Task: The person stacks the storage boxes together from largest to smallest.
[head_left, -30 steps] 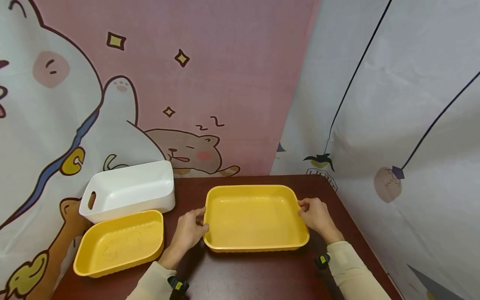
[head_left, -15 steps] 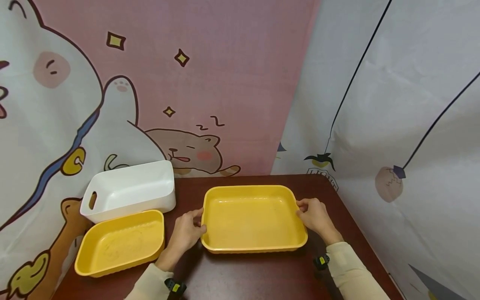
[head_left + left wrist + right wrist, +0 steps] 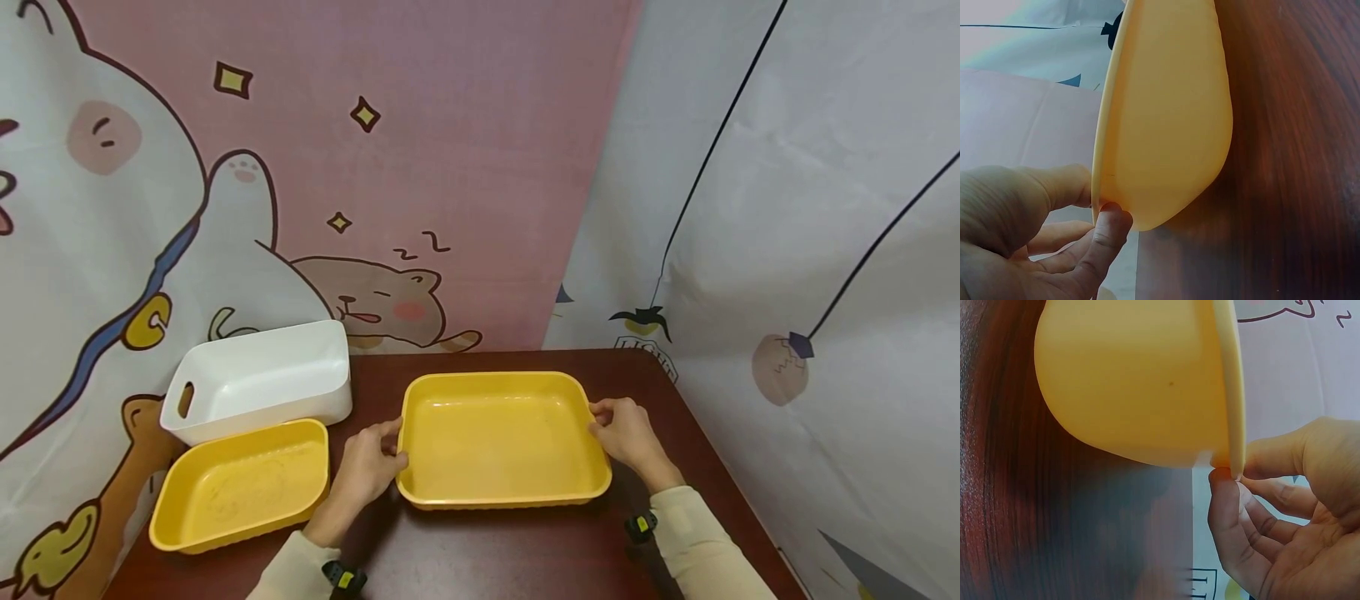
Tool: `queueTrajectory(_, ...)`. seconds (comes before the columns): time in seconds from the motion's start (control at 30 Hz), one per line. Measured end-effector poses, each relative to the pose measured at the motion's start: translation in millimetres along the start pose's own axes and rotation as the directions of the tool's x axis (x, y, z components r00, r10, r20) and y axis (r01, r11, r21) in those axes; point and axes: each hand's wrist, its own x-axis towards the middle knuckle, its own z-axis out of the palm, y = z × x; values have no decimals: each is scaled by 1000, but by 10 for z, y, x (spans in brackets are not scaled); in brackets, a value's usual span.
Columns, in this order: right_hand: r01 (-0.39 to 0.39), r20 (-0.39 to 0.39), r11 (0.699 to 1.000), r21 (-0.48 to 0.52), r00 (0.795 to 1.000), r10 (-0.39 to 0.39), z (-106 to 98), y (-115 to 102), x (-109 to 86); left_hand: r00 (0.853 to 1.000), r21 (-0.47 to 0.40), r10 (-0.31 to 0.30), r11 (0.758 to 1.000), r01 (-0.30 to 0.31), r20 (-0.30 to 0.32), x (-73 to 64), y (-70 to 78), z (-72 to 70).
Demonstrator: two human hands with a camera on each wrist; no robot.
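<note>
A large yellow rectangular tray lies between my two hands in the head view, its inside bare. My left hand pinches the rim at its left end, thumb on the inner side; in the left wrist view a finger curls under the lip. At the right end, my right hand pinches the opposite rim in the same way. The right wrist view shows its fingers below the lip and the thumb on top. The tray's outer wall is smooth, close over the brown wood.
A smaller yellow tray stands at the left of the dark brown table. Behind it is a white bin with a handle hole. Printed cloth walls close off the back and right side.
Both hands have shifted the large yellow tray slightly to the left and a touch nearer. The grips on its rim look the same; the white bin and small tray stay put.
</note>
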Motion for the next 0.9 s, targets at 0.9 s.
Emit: queueTrajectory(0.9,-15,21,1000,16,1000,15,68,-95,-32,1000,26,10,1000,-9,-23,-54,-92,-75)
